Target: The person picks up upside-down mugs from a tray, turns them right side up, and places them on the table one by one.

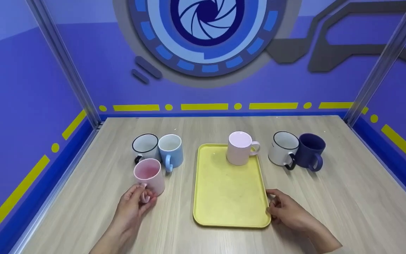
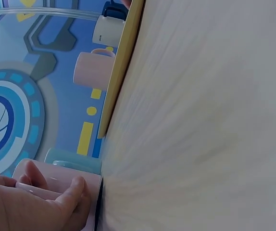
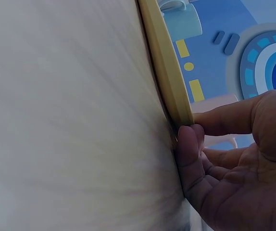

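Note:
My left hand (image 1: 132, 204) grips the handle of a pink mug (image 1: 155, 178), its mouth facing up. In the left wrist view the mug's base sits at or just above the tabletop; I cannot tell which. Close behind it stand a white mug with a black rim (image 1: 143, 144) and a light blue mug (image 1: 176, 151). Thumb and fingers of my right hand (image 1: 291, 213) hold the right edge of a yellow tray (image 1: 229, 197), near its front corner. A pale pink mug (image 1: 236, 151) stands upright at the tray's far right, handle to the right.
Right of the tray stand another white mug with a black rim and handle (image 1: 280, 151) and a dark blue mug (image 1: 307, 150), side by side. The wooden table (image 1: 178, 218) meets a blue patterned wall (image 1: 203, 95) behind, with metal posts (image 1: 62, 53) at the corners.

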Available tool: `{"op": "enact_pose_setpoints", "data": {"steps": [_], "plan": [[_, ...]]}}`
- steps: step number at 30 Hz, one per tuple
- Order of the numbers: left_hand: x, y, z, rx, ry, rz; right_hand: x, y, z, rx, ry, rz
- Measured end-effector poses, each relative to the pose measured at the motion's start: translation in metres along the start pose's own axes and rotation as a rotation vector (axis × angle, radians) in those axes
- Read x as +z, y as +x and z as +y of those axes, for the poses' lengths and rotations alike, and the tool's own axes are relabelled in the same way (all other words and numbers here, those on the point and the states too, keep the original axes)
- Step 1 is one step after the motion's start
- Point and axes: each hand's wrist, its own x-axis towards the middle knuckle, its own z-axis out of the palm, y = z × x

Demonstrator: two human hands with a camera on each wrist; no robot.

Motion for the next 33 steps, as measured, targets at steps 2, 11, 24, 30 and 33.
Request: {"op": "enact_pose_setpoints", "data": {"steps": [2, 11, 24, 30, 33], "plan": [[0.0, 0.001, 0.0, -0.005, 0.003, 0.003, 0.0, 0.0, -0.001, 0.004, 0.002, 0.002], [0.001, 0.01, 0.001, -0.017, 0.006, 0.013, 0.001, 0.0, 0.0, 0.009, 0.018, 0.013], [-0.002, 0.019, 0.002, -0.045, 0.038, 0.027, 0.0, 0.002, 0.0, 0.042, -0.009, 0.015], [-0.002, 0.021, 0.004, -0.041, 0.089, 0.017, 0.001, 0.0, 0.0, 0.021, 0.028, 0.001], [-0.002, 0.022, 0.005, -0.043, 0.098, 0.018, 0.001, 0.0, 0.001, 0.021, 0.018, 0.006]]}}
